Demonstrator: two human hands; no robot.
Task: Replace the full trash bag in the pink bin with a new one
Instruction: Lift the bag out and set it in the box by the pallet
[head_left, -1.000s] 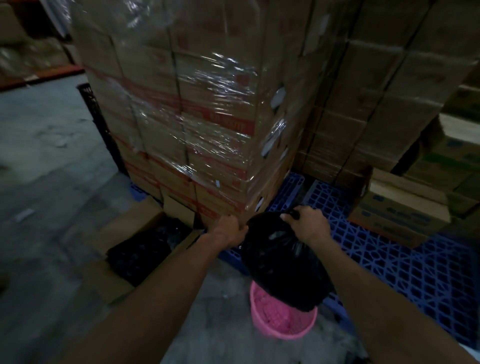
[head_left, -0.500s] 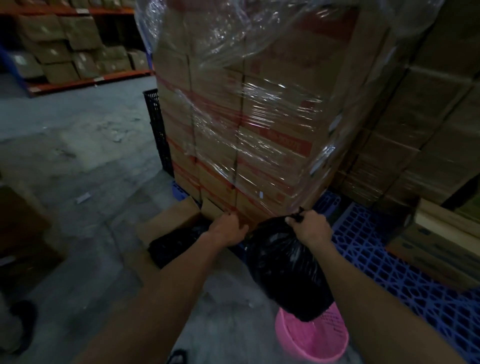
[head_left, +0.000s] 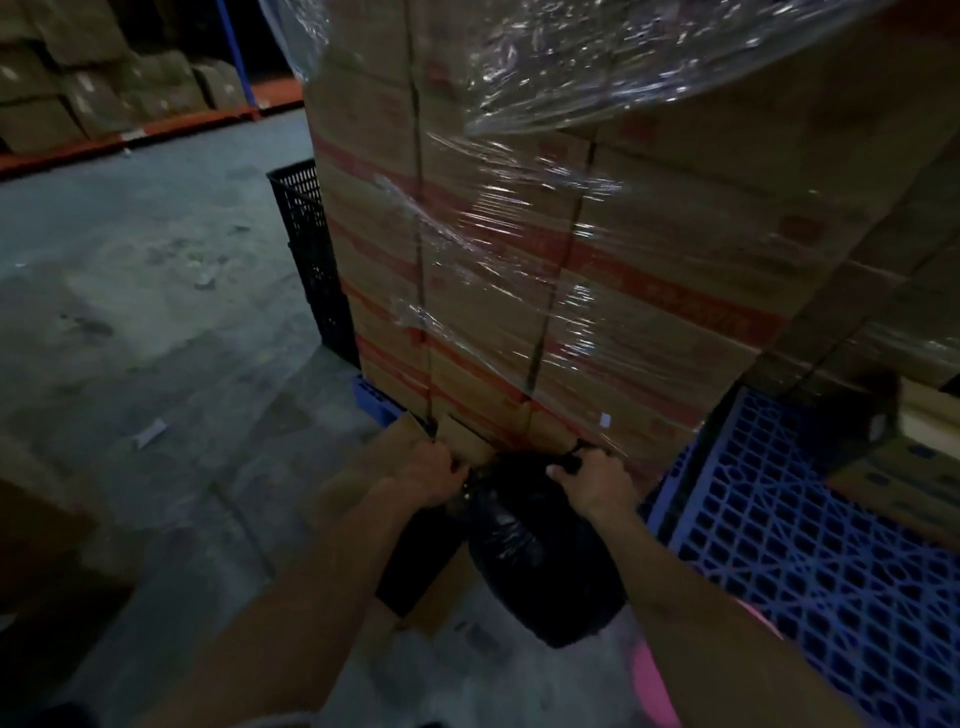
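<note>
A tall stack of cardboard boxes (head_left: 597, 249), bound in clear stretch wrap with red bands across the cartons, filled the far middle and right of the view. It stood on a blue plastic pallet (head_left: 810, 561) whose open lattice spread across the near right. The grey concrete floor (head_left: 145, 322) took up the left, scuffed and littered with small scraps, and shelving with more cartons (head_left: 93, 88) ran along the far left. A black mesh crate (head_left: 311, 265) stood against the stack's left side. On the floor just in front of the stack lay an open cardboard box (head_left: 379, 467) with something dark inside, partly hidden by the left forearm. The full black trash bag (head_left: 540, 561) hung clear of the floor in the near middle, between the two forearms, glossy and bulging, its bottom above the concrete. The pink bin (head_left: 655, 686) showed only as a sliver of rim at the near right, below and to the right of the bag and mostly hidden behind the right forearm; the bag was out of it. The left hand (head_left: 434, 475) was clenched on the gathered neck of the bag at its left side. The right hand (head_left: 592, 480) was clenched on the bag's knotted top at the right, a black tail of plastic poking out above the knuckles.
</note>
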